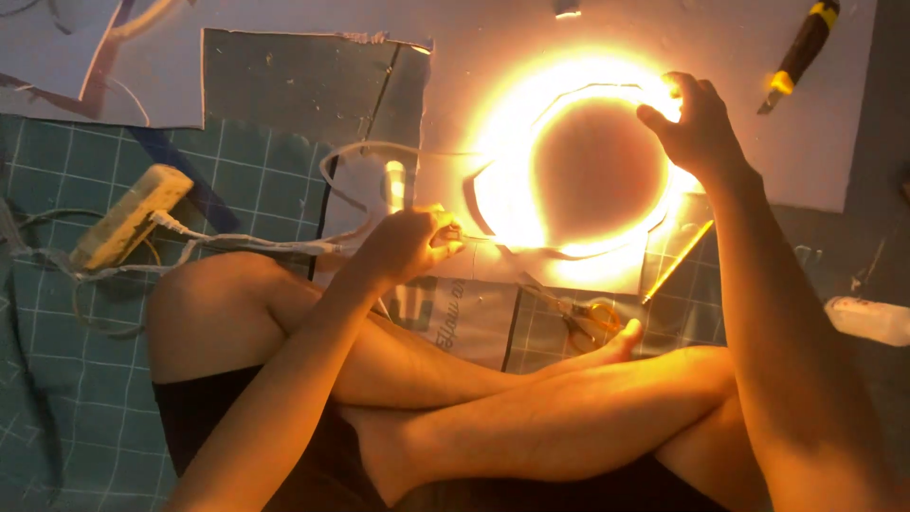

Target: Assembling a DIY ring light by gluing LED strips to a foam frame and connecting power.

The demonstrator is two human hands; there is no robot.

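Person sits cross-legged on the floor over a green gridded cutting mat point(57, 152). One glowing amber light strip bent into a ring point(578, 156) lies on a grey sheet point(787, 152) straight ahead. Right hand point(697, 123) rests on the ring's upper right edge, fingers curled over it. Left hand point(412, 242), fingers clenched, pinches the strip's free end near a white cable point(237, 242).

Risk, as judged: pulling the free end could spring the ring out of shape, since only one hand pins it.

Count: one yellow-handled scissors point(583, 318), one yellow-and-black utility knife point(801, 52), one cream power strip point(128, 213).
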